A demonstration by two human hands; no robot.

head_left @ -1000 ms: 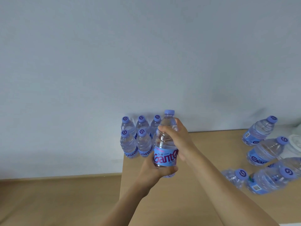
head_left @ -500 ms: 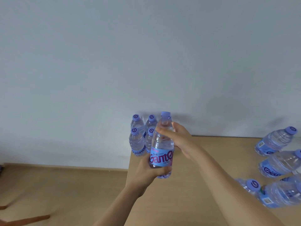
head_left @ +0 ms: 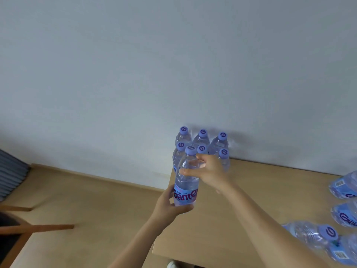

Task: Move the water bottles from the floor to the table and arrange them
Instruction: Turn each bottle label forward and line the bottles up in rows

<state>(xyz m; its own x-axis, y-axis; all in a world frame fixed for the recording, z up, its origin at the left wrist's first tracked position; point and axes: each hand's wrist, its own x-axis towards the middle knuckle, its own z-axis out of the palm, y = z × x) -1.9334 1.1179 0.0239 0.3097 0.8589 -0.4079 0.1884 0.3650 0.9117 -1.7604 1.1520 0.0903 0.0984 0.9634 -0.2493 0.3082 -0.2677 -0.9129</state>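
Note:
I hold one clear water bottle (head_left: 185, 182) with a blue label and purple cap upright over the table's far left corner. My left hand (head_left: 170, 206) grips its base from below. My right hand (head_left: 207, 172) grips its upper body, fingers wrapped round it. Just behind it, several upright bottles (head_left: 201, 141) stand in two rows against the wall. More bottles (head_left: 343, 188) lie on their sides at the table's right edge, one (head_left: 313, 234) nearer to me.
The light wooden table (head_left: 260, 190) stands against a white wall. Its left edge drops to the wooden floor (head_left: 87, 200). A wooden chair frame (head_left: 29, 227) and a dark ribbed object (head_left: 9, 176) sit at far left.
The bottle in both hands has moved a little left and nearer the standing rows; a sixth upright bottle now shows. The view has swung left, showing the chair and more floor.

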